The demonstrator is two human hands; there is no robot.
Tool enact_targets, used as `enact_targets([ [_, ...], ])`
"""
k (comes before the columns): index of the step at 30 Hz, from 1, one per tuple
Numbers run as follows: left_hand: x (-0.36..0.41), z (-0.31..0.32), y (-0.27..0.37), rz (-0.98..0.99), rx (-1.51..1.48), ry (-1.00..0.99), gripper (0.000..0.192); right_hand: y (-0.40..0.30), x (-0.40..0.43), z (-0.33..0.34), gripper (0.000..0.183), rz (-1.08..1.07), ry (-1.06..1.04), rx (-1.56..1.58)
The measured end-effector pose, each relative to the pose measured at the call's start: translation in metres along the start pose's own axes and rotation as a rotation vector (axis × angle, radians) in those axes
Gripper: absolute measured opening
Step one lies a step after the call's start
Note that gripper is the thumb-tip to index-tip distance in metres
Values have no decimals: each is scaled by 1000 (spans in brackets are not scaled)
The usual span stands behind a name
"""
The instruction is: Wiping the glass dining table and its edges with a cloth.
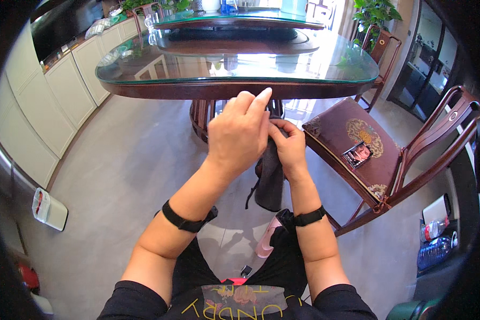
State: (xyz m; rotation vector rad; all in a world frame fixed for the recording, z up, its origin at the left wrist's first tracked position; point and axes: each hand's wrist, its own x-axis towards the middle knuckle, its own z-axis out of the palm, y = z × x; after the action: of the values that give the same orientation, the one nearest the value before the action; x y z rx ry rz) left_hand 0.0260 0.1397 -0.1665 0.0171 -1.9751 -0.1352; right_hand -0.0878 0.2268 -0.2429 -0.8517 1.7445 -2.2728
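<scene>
My right hand (290,144) pinches the upper end of a long dark grey item (270,184), which hangs down and has a rounded, sole-like lower end. A thin dark cord (251,195) dangles at its left side. Raised just to the left, my left hand (236,132) overlaps the item's top and is close to the right fingertips. Its index finger points up and away while the other fingers curl in. Whether anything thin sits between those fingers is hidden by the back of the hand.
A glass-topped dark wooden table (240,90) stands ahead. To the right is a wooden chair (420,156) with a phone (358,154) on its brown cushion (328,120). A pink slipper (267,239) is below. At left stands a white bin (55,212); water bottles (436,250) stand at right.
</scene>
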Motion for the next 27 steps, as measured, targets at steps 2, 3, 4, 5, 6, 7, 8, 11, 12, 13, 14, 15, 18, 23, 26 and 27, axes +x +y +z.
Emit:
enact_targets([
  [2, 6, 16, 9, -46, -49, -66, 45, 28, 6, -14, 21, -124, 12, -158],
  [3, 8, 22, 10, -63, -51, -117, 47, 40, 6, -19, 22, -172, 17, -229],
  [4, 11, 25, 13, -45, -48, -130, 48, 44, -1, -20, 24, -156, 50, -301],
  [5, 12, 30, 12, -60, -43, -142, 48, 52, 1, -23, 22, -192, 18, -366],
  [6, 13, 36, 13, -89, -44, -162, 48, 52, 1, -25, 22, -198, -13, -381],
  [7, 13, 41, 15, -119, -46, -181, 49, 51, 0, -26, 22, -204, -44, -398],
  [8, 13, 46, 17, -116, -37, -183, 49, 54, -2, -26, 22, -206, -46, -388],
  [11, 14, 59, 22, -145, -49, -143, 50, 57, -6, -22, 21, -217, -2, -321],
  [12, 16, 61, 23, -150, -46, -142, 52, 50, -9, -21, 20, -175, -2, -335],
  [13, 17, 63, 25, -156, -42, -142, 53, 46, -11, -21, 20, -133, -1, -349],
  [14, 17, 64, 27, -156, -37, -144, 53, 47, -12, -21, 20, -131, -4, -343],
  [15, 18, 66, 30, -177, -8, -148, 51, 48, -13, -22, 20, -185, -12, -353],
  [18, 18, 70, 33, -150, -13, -125, 46, 48, -13, -27, 20, -240, -27, -356],
  [23, 0, 62, 44, -271, -321, -27, 26, 39, -9, -43, 17, -274, 66, -319],
  [26, -22, 68, 30, -368, -271, -53, 22, 39, -7, -54, 14, -182, 164, -50],
  [27, -27, 71, 26, -363, -210, -56, 24, 36, -6, -55, 16, -178, 163, 22],
])
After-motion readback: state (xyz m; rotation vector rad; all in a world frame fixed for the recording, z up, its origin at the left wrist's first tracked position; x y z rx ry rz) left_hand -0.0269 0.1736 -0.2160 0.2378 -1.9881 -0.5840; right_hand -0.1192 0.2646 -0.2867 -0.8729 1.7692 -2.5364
